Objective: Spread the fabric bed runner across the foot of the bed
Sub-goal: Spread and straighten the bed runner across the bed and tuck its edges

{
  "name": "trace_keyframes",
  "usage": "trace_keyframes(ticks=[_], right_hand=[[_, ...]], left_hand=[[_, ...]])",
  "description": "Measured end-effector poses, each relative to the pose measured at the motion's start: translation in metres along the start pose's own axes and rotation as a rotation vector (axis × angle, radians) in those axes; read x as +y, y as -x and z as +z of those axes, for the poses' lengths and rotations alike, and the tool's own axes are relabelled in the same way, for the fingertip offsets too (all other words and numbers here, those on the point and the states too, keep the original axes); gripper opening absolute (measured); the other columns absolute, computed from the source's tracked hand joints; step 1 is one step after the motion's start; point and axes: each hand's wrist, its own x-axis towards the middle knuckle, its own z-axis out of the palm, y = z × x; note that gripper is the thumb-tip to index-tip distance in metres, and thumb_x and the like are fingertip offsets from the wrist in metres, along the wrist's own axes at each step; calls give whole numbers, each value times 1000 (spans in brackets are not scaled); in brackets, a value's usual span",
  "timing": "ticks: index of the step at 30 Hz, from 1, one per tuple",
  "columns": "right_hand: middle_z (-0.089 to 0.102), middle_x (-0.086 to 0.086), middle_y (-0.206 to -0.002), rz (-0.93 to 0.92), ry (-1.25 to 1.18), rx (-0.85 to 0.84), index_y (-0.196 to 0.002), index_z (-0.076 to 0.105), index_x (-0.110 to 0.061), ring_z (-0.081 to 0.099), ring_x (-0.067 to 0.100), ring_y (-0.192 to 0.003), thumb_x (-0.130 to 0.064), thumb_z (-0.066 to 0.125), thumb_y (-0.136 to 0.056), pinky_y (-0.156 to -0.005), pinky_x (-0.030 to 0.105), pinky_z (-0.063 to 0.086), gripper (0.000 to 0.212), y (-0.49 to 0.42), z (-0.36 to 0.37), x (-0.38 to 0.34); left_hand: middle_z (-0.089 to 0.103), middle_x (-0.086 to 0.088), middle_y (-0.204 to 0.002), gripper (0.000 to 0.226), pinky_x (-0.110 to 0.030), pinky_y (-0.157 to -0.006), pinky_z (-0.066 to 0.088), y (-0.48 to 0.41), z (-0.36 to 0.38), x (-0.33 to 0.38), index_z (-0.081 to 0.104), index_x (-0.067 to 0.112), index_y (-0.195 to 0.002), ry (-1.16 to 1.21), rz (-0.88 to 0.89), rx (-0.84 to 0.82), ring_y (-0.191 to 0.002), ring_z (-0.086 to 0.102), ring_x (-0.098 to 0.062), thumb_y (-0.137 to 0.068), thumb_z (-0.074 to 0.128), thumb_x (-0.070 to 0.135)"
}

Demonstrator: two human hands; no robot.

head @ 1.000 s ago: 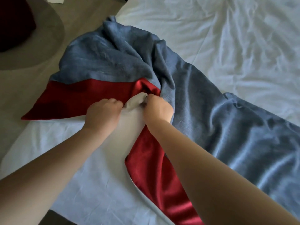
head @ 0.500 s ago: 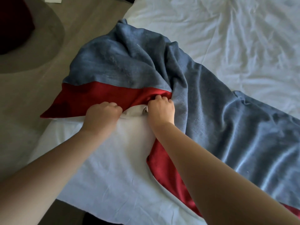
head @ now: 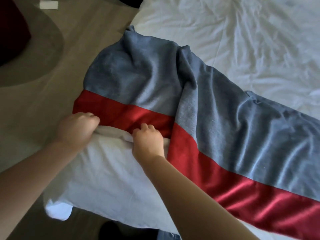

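Covering rumpled white bed [head: 242,40]: runner [head: 216,110]

Plush blue-grey fabric bed runner with a shiny red satin band along its near edge [head: 216,118] lies diagonally across the white-sheeted bed [head: 242,40], lower right to the left corner. Right stretch fairly flat with ripples. Left end bunched and folded, a raised crease mid-cloth, pale underside showing at the turned red edge.
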Motion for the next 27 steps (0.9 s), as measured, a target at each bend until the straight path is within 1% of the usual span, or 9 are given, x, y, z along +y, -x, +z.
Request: trace_keyframes(ticks=[5,8,10,12,15,17,19,22,27], right_hand=[[63,3,-91,-226,-11,-36,-88,66,-14,59,25,-84,-8,61,-70,-62,28,30,19,22,0,-37],[59,3,-97,-221,-33,-9,-94,63,-13,55,25,-91,-6,61,-73,-65,28,30,22,25,3,-36],[58,6,-102,-151,-64,-13,-98,62,-13,53,28,-96,-8,61,-75,-67,30,30,24,26,-2,-24],[58,6,-103,-77,-73,-21,-100,61,-14,53,29,-98,-11,58,-76,-69,31,31,24,30,-6,-7],[59,5,-103,9,-40,-52,-100,61,-16,56,29,-98,-15,55,-78,-67,29,32,23,40,-12,23],[60,5,-103,67,0,-88,-99,61,-16,57,28,-98,-17,55,-78,-65,29,32,21,48,-14,42],[61,4,-101,143,24,-118,-96,61,-16,59,28,-95,-16,55,-79,-63,30,33,19,57,-14,55],[65,5,-97,220,46,-138,-92,61,-15,61,27,-90,-8,50,-82,-61,30,33,16,68,-10,55],[64,7,-98,165,69,-107,-95,59,-12,62,29,-88,-2,50,-79,-63,31,32,21,75,9,14]], left_hand=[[60,-14,-80,15,-36,-56,46,11,8,-43,64,8,-80,-25,-181,-165,-73,62,-36,-73,58,-5],[58,-11,-83,18,-39,-58,49,17,3,-39,63,10,-86,-42,-169,-231,-75,62,-34,-72,60,-2],[58,-9,-78,23,-36,-52,47,22,-2,-25,62,9,-82,-37,-91,-216,-69,60,-34,-61,67,2],[57,-5,-75,26,-37,-52,47,26,-9,-7,59,12,-80,4,29,-176,-71,58,-32,-55,65,15],[58,0,-80,30,-37,-58,50,26,-18,19,61,17,-85,125,220,-89,-76,60,-27,-59,52,28],[59,2,-83,27,-36,-61,50,26,-23,40,63,20,-88,162,364,-79,-77,60,-23,-64,57,32],[60,3,-87,23,-37,-67,51,24,-24,60,65,21,-92,157,435,-105,-82,60,-22,-71,63,29],[63,0,-92,15,-37,-74,49,24,-21,78,66,18,-95,102,414,-148,-90,61,-26,-84,56,17],[63,1,-96,19,-34,-72,48,35,-13,51,65,19,-95,-45,339,-219,-92,61,-24,-84,53,9]])
